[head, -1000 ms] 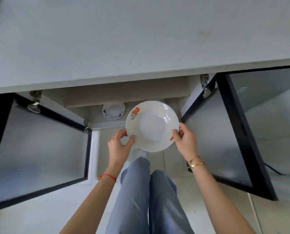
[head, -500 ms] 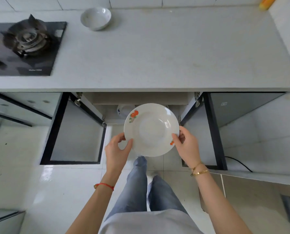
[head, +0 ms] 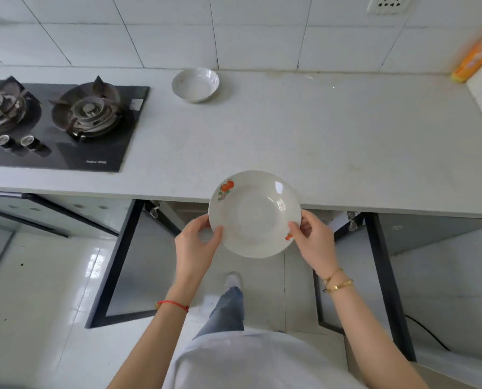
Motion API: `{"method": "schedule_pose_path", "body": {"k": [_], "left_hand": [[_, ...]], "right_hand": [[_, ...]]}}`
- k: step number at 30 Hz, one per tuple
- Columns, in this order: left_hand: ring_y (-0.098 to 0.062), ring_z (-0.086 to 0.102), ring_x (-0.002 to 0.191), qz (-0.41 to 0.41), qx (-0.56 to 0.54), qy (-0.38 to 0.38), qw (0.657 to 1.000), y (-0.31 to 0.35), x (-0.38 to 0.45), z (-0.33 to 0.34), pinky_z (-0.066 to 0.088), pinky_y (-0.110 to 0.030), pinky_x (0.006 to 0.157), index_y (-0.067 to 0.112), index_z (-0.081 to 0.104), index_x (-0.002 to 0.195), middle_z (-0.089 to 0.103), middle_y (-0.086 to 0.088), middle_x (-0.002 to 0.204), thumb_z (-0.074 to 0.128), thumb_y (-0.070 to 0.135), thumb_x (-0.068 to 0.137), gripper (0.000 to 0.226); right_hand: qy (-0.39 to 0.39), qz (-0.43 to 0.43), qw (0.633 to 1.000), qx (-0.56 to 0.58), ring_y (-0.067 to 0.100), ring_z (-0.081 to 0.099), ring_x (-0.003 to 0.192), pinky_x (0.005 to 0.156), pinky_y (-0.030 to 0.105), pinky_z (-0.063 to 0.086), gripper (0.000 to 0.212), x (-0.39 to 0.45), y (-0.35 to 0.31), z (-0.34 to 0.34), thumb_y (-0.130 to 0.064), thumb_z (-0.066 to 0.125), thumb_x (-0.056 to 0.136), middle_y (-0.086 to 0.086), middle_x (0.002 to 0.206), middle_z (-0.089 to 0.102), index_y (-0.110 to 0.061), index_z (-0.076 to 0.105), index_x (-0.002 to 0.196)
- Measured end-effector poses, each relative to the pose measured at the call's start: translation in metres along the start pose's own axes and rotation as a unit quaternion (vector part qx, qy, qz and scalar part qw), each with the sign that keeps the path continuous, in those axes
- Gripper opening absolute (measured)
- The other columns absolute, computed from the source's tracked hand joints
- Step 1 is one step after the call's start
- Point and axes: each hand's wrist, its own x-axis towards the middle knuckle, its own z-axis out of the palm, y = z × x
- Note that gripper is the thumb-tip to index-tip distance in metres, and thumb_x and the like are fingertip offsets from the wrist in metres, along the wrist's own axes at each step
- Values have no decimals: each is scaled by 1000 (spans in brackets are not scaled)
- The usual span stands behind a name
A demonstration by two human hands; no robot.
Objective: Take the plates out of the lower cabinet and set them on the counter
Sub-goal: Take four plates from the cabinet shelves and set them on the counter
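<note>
I hold a white deep plate (head: 253, 214) with small red fruit prints on its rim, level, at the front edge of the pale counter (head: 318, 141). My left hand (head: 194, 247) grips its left rim and my right hand (head: 314, 241) grips its right rim. The plate's far half overlaps the counter edge; its near half hangs over the open lower cabinet (head: 183, 211). A second white plate (head: 195, 84) rests on the counter near the tiled wall. The cabinet's inside is mostly hidden behind the held plate.
A black two-burner gas hob (head: 57, 124) fills the counter's left part. An orange and yellow roll (head: 478, 51) leans in the far right corner. Two dark-framed cabinet doors (head: 116, 265) (head: 385, 290) stand open either side of my legs.
I have risen from the cabinet and lifted the plate with both hands up to the counter's front edge. The hob, the wall and the other plate have come into view.
</note>
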Motion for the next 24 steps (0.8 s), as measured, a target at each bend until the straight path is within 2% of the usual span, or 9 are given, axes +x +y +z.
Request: {"method": "schedule_pose_path", "body": {"k": [4, 9, 13, 16, 21, 24], "left_hand": [[11, 60, 87, 24, -5, -12, 1000, 5, 72, -8, 41, 1, 74, 31, 68, 102, 65, 28, 89, 72, 27, 80, 23], [13, 56, 91, 54, 5, -35, 998, 10, 155, -5, 37, 4, 76, 28, 68, 105, 62, 30, 91, 70, 26, 83, 21], [9, 59, 89, 65, 17, -64, 996, 16, 217, 10, 38, 3, 76, 24, 69, 106, 65, 23, 92, 69, 26, 85, 21], [5, 60, 86, 71, 27, -73, 994, 22, 264, 27, 38, 3, 74, 22, 71, 105, 67, 17, 94, 69, 25, 85, 20], [-8, 63, 88, 57, 33, -77, 995, 36, 342, 65, 39, 0, 74, 20, 71, 105, 68, 12, 95, 69, 24, 85, 20], [-11, 63, 89, 33, 35, -77, 996, 41, 384, 88, 41, -8, 77, 17, 71, 105, 70, 8, 96, 69, 24, 85, 22]], "right_hand": [[24, -13, 1000, 8, -2, 65, 63, 59, 4, 43, 9, 56, -23, 21, -20, 62, 88, -18, 59, 64, -21, 63, 97], [60, 2, 998, -1, -1, 65, 63, 60, 7, 45, 6, 123, -39, 41, -19, 62, 87, -10, 61, 66, -16, 64, 93], [68, 14, 998, -10, -1, 65, 63, 59, 10, 45, 3, 180, -45, 44, -18, 62, 86, -4, 62, 67, -16, 63, 89], [68, 23, 997, -18, -3, 66, 62, 57, 20, 46, 9, 227, -46, 43, -18, 62, 87, 4, 62, 64, -9, 60, 83], [63, 31, 997, -17, -5, 65, 57, 50, 11, 38, 25, 316, -44, 41, -16, 61, 86, 6, 58, 58, -27, 50, 67], [42, 50, 997, -39, -9, 60, 55, 53, 14, 41, 10, 372, -37, 41, -15, 59, 86, 16, 66, 66, -9, 57, 78]]}}
